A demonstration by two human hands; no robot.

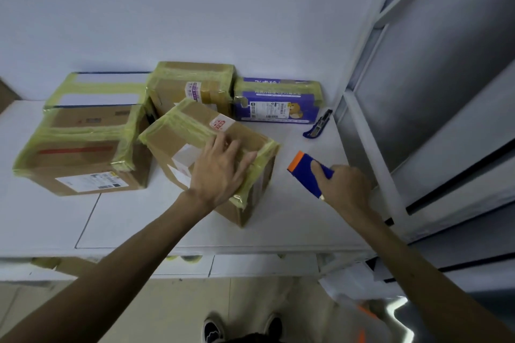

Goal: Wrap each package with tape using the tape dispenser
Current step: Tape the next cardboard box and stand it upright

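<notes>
Far left on the white table [139, 220]: big cardboard box [80, 159] banded in yellowish tape, flat white box [97, 89] taped up right behind it. Next over, another taped brown box [192, 86] at the back. In front of that, the front box [181, 136], turned at an angle, taped round its edges, pinned under the left hand [220, 172], fingers spread flat on top, not curled round anything. Then a purple package [276, 103] at the back, taped too. Further right, blue-and-orange tape dispenser [306, 164], near the front box but apart from it, gripped by the right hand [348, 186], index finger laid along the top. Blue utility knife [317, 124] lying behind, near the table's right edge.
</notes>
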